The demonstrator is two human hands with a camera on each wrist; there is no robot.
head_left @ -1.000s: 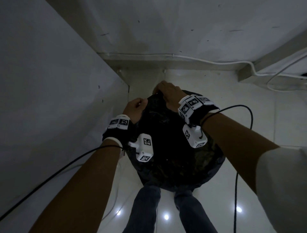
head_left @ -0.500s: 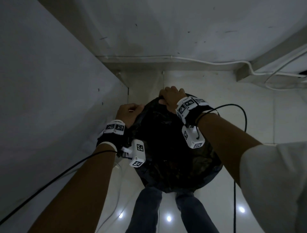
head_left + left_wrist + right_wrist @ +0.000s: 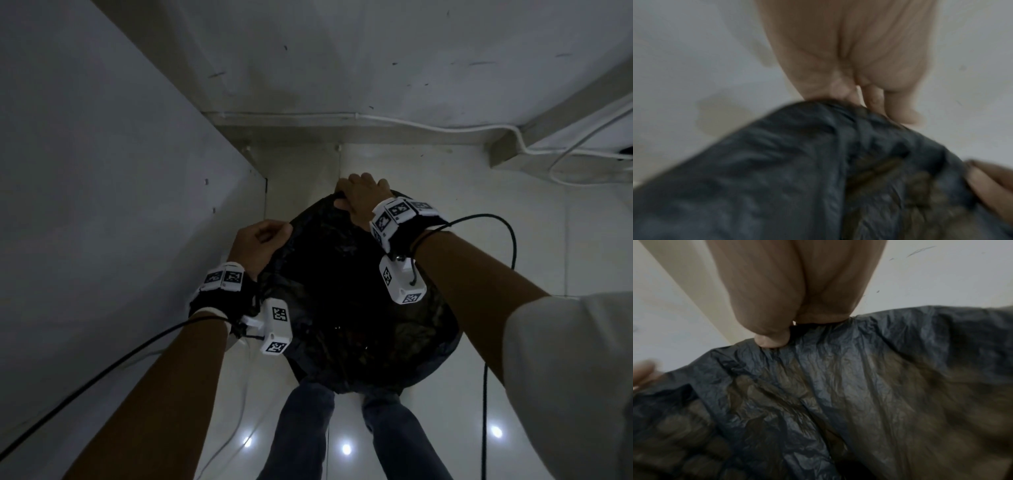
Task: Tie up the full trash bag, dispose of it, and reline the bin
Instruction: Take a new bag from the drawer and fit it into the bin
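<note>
Between the two hands, over a pale tiled floor in a wall corner, sits the black trash bag, its mouth stretched wide. The left hand has its grip closed on the bag's near-left edge, fingers curled over the film. The right hand has its grip pinched on the far edge, thumb pressing the plastic against the fingers.

I judge the film thin, soft and crinkly, probably slippery, so it will bunch rather than hold shape and could tear if yanked. With a full load it is likely heavy; the rim edges being held now are the sensible places to gather for a knot.

It looks dark grey-black and wrinkled, with brownish contents showing dimly through.
</note>
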